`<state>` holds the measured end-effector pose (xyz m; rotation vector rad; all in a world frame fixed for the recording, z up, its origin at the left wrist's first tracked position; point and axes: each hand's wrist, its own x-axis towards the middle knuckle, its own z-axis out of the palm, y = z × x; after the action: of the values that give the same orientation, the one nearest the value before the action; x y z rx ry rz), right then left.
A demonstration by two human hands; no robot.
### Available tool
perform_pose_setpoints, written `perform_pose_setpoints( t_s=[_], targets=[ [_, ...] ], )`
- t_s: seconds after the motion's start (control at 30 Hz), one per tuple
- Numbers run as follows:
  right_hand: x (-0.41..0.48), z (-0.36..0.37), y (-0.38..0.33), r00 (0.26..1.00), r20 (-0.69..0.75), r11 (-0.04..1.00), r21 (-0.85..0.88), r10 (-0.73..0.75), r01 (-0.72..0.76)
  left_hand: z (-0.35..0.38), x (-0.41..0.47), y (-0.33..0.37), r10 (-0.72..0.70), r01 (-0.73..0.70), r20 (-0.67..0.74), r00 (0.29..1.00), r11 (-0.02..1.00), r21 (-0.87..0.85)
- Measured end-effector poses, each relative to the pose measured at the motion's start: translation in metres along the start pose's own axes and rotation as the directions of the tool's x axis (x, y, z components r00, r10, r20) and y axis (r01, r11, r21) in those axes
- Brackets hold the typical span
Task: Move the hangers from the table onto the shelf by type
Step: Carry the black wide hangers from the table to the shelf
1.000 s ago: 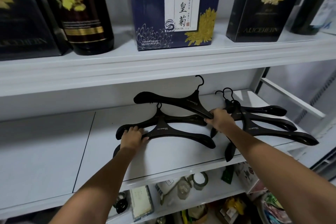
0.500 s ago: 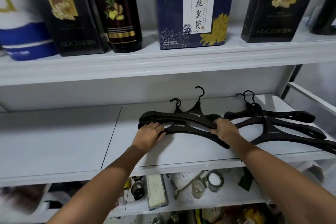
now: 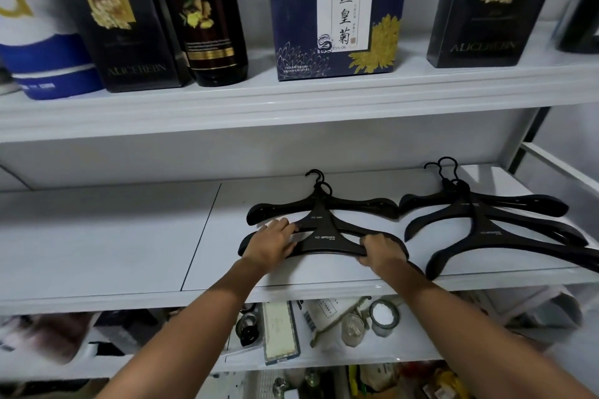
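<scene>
Two black plastic hangers lie stacked in the middle of the white shelf [image 3: 129,236], hooks pointing to the back wall. My left hand [image 3: 272,241] holds the left arm of the front hanger [image 3: 324,240], fingers laid over it. My right hand [image 3: 381,251] grips the same hanger's right arm, fingers curled round its front edge. The rear hanger [image 3: 356,206] lies just behind and partly under it. Right of them lies a second pile of black hangers [image 3: 492,232], fanned out, its lowest arm reaching the shelf's front edge.
The shelf above carries dark gift boxes [image 3: 129,26], a dark bottle [image 3: 204,19], a navy box with gold flowers [image 3: 334,10] and a blue-and-white tub [image 3: 45,65]. The shelf below holds tape rolls [image 3: 384,314], a small box and clutter. A white rail [image 3: 557,165] borders the right end.
Both hands have drawn the front hanger toward the shelf's front and squared it over the rear one, so their hooks now line up. The right pile has not moved.
</scene>
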<state>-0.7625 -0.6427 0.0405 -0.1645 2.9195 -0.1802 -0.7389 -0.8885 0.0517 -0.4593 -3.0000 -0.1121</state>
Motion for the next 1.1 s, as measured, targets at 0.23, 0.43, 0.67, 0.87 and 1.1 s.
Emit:
perform_pose_setpoints(
  t_s=[0.23, 0.43, 0.67, 0.87, 1.1],
  targets=[
    [0.008, 0.014, -0.002, 0.999, 0.019, 0.999, -0.023, -0.034, 0.035, 0.016, 0.017, -0.005, -0.043, 0.038, 0.154, 0.987, 0.998, 0.04],
    [0.017, 0.029, -0.001, 0.992, -0.075, 0.974, -0.21, -0.099, 0.082, 0.031, 0.025, -0.016, -0.133, 0.104, 0.343, 0.93, 0.989, 0.102],
    [0.018, 0.025, 0.001, 0.895, -0.358, 0.923, -0.362, -0.267, 0.131, 0.047, 0.029, -0.022, -0.184, 0.162, 0.39, 0.902, 0.983, 0.09],
    [0.024, 0.034, 0.003, 0.878, -0.421, 0.921, -0.386, -0.23, 0.057, 0.043, 0.03, -0.016, -0.182, 0.171, 0.369, 0.911, 0.983, 0.06],
    [0.03, 0.034, 0.003, 0.911, -0.367, 0.915, -0.403, -0.19, 0.029, 0.047, 0.033, -0.011, -0.239, 0.218, 0.366, 0.899, 0.971, 0.099]
  ],
)
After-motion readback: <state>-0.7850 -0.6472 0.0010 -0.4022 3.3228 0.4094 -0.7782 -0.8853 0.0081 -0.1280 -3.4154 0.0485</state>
